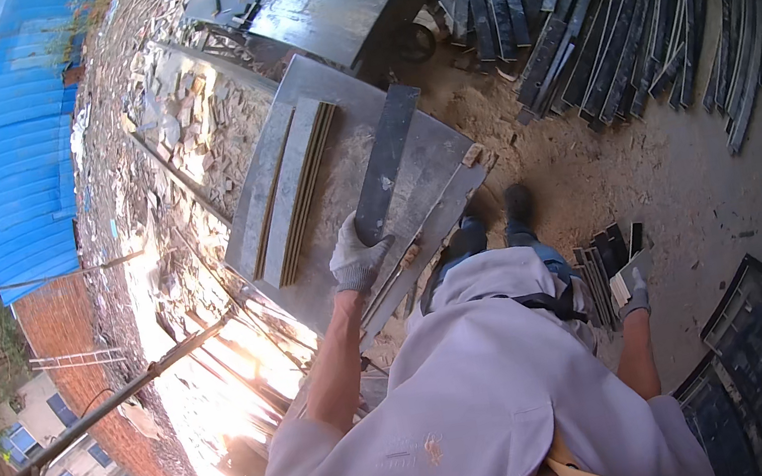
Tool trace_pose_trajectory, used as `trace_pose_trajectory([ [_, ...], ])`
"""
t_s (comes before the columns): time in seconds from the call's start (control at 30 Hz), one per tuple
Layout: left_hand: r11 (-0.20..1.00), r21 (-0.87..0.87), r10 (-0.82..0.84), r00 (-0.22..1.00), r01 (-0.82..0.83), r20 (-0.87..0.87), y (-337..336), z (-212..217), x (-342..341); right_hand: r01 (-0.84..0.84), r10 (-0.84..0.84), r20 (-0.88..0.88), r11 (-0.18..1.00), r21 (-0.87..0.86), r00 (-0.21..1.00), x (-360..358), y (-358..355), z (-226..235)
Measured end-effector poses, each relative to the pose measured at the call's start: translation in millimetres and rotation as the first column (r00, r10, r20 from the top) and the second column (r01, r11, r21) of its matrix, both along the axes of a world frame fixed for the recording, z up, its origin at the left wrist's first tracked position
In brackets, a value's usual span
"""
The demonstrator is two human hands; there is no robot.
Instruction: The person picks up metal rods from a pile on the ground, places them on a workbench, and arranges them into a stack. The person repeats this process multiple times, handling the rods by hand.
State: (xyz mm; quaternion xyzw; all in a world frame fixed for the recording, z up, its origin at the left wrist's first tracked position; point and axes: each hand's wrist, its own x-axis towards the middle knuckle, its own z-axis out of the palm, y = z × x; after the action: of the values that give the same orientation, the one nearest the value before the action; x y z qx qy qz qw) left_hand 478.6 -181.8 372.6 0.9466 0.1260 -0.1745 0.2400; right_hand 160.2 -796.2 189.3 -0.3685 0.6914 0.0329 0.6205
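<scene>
My left hand (360,256), in a grey-white glove, is closed on the near end of a dark board (387,162). The board lies slantwise over a grey metal table (323,83). To its left, a few long narrow boards (303,191) rest stacked on the same tabletop. Low at my right side, my gloved right hand (636,296) is closed around a short pale-faced board (625,276). Close by it stand several short dark-faced boards (597,274) in a bundle. The fingertips of the right hand are partly hidden.
Beyond the table stands another metal-topped bench (342,4) with a wheel. Long dark boards (633,24) lie heaped on the ground at far right. Black framed panels (760,336) are at lower right. Wood scraps (178,110) cover the ground left of the table, near a metal rail (117,408).
</scene>
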Motion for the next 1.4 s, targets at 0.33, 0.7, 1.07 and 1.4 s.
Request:
trace_pose_trajectory([
  [0.33,0.941,0.299,0.097,0.974,-0.156,0.203,181,16,25,-0.26,0.178,0.251,0.901,0.347,0.951,108,17,37],
  [0.7,0.969,0.215,0.104,0.991,-0.12,0.086,297,-32,90,-0.407,0.281,0.382,0.861,0.306,0.88,119,57,84],
  [1.07,0.912,-0.39,0.188,0.975,-0.13,0.114,341,-97,117,-0.32,0.26,0.266,0.922,0.217,0.928,56,125,110],
  [1.4,0.996,0.02,0.079,0.978,-0.085,0.193,241,-37,111,-0.075,0.067,0.07,0.991,0.114,0.995,11,146,102],
])
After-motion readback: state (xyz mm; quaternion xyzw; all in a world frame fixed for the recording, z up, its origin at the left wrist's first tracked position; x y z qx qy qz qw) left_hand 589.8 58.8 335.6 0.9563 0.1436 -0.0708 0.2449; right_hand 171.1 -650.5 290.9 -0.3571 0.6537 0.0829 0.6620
